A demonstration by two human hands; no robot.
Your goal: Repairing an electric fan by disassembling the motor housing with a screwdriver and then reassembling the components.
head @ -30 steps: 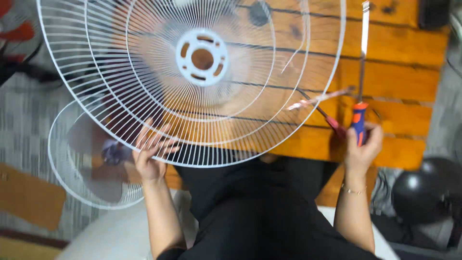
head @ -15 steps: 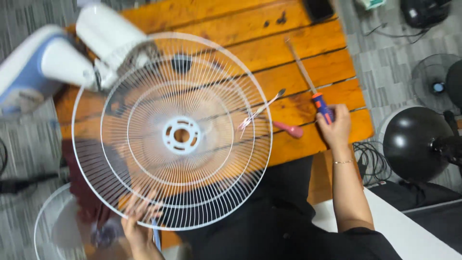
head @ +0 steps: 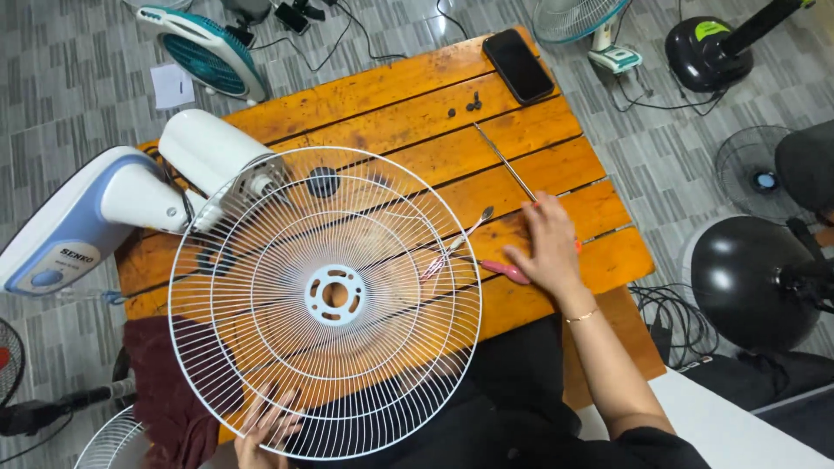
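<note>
My left hand (head: 265, 430) grips the near rim of a large white wire fan grille (head: 326, 300), which is held over the left half of the orange wooden table (head: 417, 104). My right hand (head: 547, 247) lies on the table over the handle of a long screwdriver (head: 504, 161); the metal shaft points away towards the far edge. Pink-handled pliers (head: 504, 271) rest on the table just left of that hand, their jaws reaching under the grille's edge.
A white and blue fan body (head: 87, 217) with its bare motor (head: 252, 182) lies on the table's left end. A black phone (head: 519, 65) and small screws (head: 473, 104) sit at the far side. Other fans, a black round base (head: 747, 278) and cables (head: 669, 317) surround the table.
The view has swung, so the grille now sits lower left over the table. My right hand has lowered the screwdriver flat onto the table. My left hand keeps hold of the grille's rim.
</note>
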